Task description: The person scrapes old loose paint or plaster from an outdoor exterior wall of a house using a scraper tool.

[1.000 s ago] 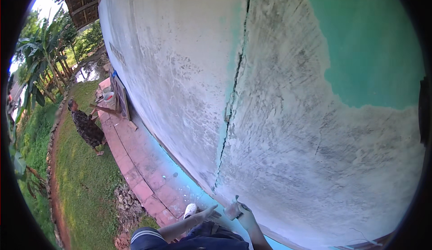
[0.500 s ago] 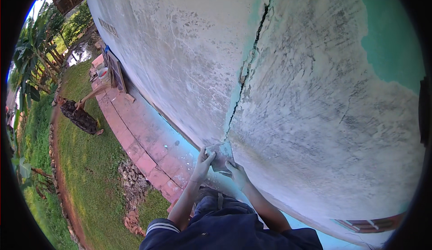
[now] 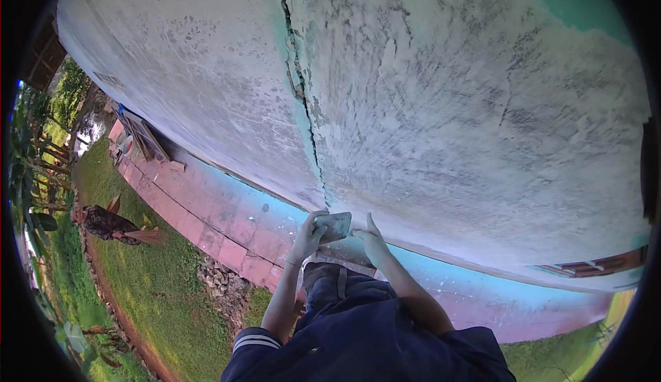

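Piece (image 3: 334, 228) — just one, flat, greyish — in left hand (image 3: 306, 241).

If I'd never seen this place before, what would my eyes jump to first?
Probably the long, dark, jagged crack running down the pale wall from the top edge toward the lower middle. Next, just below its lower end, the left hand holds a flat rectangular piece, with the right hand close beside it. Off to the left, a person in dark patterned clothes is out on the grass.
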The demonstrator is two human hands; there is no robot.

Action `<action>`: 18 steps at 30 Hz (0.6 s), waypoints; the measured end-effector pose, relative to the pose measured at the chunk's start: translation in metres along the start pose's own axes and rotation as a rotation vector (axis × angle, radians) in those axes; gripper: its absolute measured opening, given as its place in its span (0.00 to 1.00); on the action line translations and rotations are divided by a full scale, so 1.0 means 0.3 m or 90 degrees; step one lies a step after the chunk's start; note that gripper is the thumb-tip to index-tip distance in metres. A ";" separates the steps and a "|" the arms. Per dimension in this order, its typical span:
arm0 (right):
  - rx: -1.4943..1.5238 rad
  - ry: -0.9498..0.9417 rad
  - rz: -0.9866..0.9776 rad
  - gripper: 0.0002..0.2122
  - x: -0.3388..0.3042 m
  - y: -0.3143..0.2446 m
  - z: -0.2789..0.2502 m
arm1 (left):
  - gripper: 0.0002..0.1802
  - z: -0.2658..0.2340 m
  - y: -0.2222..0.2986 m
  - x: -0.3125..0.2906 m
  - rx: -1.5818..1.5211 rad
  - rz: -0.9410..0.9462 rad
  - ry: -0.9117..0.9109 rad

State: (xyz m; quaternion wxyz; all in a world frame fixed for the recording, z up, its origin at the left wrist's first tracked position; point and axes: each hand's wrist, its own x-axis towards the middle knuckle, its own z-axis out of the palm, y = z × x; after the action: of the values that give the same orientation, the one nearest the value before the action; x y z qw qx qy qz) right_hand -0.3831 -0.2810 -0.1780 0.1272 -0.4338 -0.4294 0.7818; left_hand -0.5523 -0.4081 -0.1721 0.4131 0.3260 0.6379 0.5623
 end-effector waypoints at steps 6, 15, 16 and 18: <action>0.117 0.013 0.089 0.35 0.040 0.082 -0.070 | 0.21 -0.010 -0.098 0.018 -0.125 -0.012 0.031; 0.073 0.098 0.054 0.35 0.068 0.166 -0.106 | 0.21 0.076 -0.075 0.043 -0.107 -0.058 -0.069; 0.081 0.106 0.049 0.35 0.062 0.165 -0.115 | 0.21 0.083 -0.077 0.050 -0.103 -0.058 -0.081; 0.023 0.127 0.059 0.36 0.027 0.138 -0.145 | 0.21 0.111 -0.071 0.059 -0.080 -0.028 -0.103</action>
State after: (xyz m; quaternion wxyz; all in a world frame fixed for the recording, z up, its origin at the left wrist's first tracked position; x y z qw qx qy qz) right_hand -0.3466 -0.2767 -0.2262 0.1409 -0.5260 -0.3801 0.7476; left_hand -0.5293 -0.3809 -0.1970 0.4953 0.3299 0.5725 0.5640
